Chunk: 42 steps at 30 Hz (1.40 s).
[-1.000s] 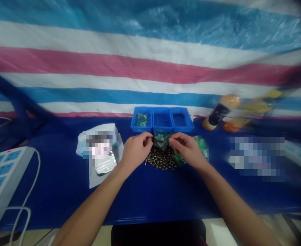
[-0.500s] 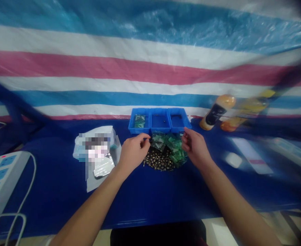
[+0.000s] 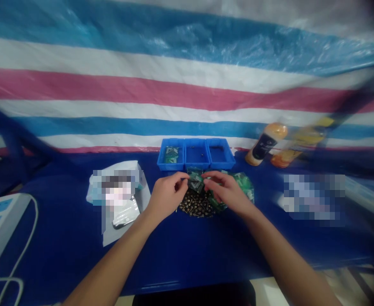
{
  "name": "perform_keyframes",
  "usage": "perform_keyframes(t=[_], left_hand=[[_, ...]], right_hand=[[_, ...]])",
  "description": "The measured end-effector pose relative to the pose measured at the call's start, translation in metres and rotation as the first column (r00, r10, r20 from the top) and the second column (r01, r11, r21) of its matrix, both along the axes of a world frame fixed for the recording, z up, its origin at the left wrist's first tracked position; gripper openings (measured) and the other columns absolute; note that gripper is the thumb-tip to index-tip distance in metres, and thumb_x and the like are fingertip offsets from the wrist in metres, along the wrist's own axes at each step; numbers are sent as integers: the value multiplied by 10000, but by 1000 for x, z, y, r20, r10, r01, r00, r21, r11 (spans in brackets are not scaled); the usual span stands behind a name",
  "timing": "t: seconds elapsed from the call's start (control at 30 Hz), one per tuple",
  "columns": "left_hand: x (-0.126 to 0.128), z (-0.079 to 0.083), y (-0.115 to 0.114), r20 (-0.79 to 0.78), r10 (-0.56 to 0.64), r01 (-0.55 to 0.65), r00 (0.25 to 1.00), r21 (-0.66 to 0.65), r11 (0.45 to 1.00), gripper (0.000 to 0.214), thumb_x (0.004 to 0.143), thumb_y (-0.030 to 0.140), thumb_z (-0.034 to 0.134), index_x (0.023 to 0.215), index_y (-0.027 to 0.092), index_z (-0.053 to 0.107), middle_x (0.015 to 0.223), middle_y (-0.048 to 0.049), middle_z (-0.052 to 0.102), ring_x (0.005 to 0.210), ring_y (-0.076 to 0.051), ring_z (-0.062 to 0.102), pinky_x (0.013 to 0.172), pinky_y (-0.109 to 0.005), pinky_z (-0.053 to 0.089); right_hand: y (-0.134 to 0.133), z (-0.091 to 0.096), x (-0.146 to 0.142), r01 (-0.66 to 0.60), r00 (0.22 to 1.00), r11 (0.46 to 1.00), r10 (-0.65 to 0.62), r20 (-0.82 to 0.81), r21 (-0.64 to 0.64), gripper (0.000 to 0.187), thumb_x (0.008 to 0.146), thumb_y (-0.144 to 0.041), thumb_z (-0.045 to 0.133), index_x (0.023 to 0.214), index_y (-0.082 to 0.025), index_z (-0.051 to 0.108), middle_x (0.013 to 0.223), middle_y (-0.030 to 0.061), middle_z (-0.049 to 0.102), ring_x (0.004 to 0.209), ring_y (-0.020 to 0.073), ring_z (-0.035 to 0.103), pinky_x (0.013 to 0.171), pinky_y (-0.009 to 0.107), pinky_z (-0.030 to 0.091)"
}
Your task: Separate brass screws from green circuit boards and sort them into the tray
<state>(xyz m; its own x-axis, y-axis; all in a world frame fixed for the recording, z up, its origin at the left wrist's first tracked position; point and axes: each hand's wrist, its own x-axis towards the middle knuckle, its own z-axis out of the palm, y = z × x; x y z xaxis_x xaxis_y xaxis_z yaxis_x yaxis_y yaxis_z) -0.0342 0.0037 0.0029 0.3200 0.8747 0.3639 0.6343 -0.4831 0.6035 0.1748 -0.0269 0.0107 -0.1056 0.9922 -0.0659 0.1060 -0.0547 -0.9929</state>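
Observation:
A small clear plastic bag [image 3: 195, 181] with dark greenish contents hangs over the near side of the blue trays. My left hand [image 3: 168, 193] pinches its left edge between thumb and forefinger. At the bag's right edge, my right hand [image 3: 228, 191] has its thumb and fingertips closed on the plastic. Beneath both hands lies a heap of small brass-coloured screw-like pieces [image 3: 198, 206]. Green plastic bags [image 3: 246, 185] lie to the right, partly hidden by my right hand.
Three joined blue trays stand behind; the left tray [image 3: 161, 163] holds small bags. Two bottles, one dark-labelled [image 3: 263, 146], stand right of them. A white paper [image 3: 109, 238] with a silvery object [image 3: 126, 214] lies left. A power strip [image 3: 5, 229] with cables sits at far left.
My right hand has moved left from the green bags to the small bag's right edge. The green bags now reach farther right. My left hand stays near the bag's left edge.

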Motion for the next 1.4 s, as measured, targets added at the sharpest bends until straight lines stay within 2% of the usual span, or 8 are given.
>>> perform_keyframes(t=[0.13,0.43,0.63,0.8,1.07,1.17,1.27,1.4], left_hand=[[5,-1,-6,72,-69,69,995,8,998,188,899,232,550,1005,231,706,635,46,630,552,-97,560,602,-220,437],[8,-3,-11,130,-80,75,988,45,996,173,907,236,560,1001,236,705,690,39,671,579,-93,585,622,-217,465],[7,2,-13,144,-131,133,981,-1,991,248,949,327,529,1137,227,656,674,37,642,578,-100,581,621,-219,468],[5,4,-13,159,-156,159,975,-3,987,234,963,328,506,1088,211,665,658,37,617,583,-100,569,615,-217,455],[8,2,-13,119,-156,158,981,-9,987,229,967,338,502,1029,220,689,648,34,620,582,-104,568,613,-234,450],[8,3,-12,105,-159,161,982,-10,987,214,958,331,515,991,227,699,684,26,652,596,-108,584,603,-240,450],[8,4,-11,70,-148,149,986,-11,989,200,952,315,521,983,231,699,711,22,668,606,-113,591,609,-251,454],[5,1,-6,-50,-79,79,996,-4,997,189,943,294,522,1021,244,687,801,11,682,667,-132,611,641,-270,470]], right_hand=[[-6,-1,-8,-130,982,991,123,144,42,305,849,-460,654,1001,-202,712,737,0,645,472,82,481,434,220,367],[-7,1,-12,-141,983,987,131,132,71,207,866,-396,637,879,-202,706,716,-6,629,505,89,470,456,217,352],[-4,-1,-9,-31,999,993,28,30,114,221,840,-416,672,911,-206,672,776,-3,638,478,69,446,429,214,333],[0,2,0,114,992,989,-108,-60,98,264,809,-443,704,887,-196,652,685,-31,579,432,59,404,415,223,313],[8,-3,11,259,953,966,-258,-159,-12,413,805,-518,677,605,-184,539,536,-33,500,420,75,396,410,241,262],[11,-4,13,363,905,931,-361,-225,-33,352,764,-520,710,769,-185,601,602,-31,556,414,76,421,394,231,264],[12,-4,14,424,868,903,-425,-256,-62,463,755,-555,703,1046,-209,606,697,-26,618,393,69,429,374,218,236],[11,-3,13,371,902,928,-368,-226,-34,392,806,-535,663,980,-184,651,659,-29,580,387,49,375,382,222,193]])
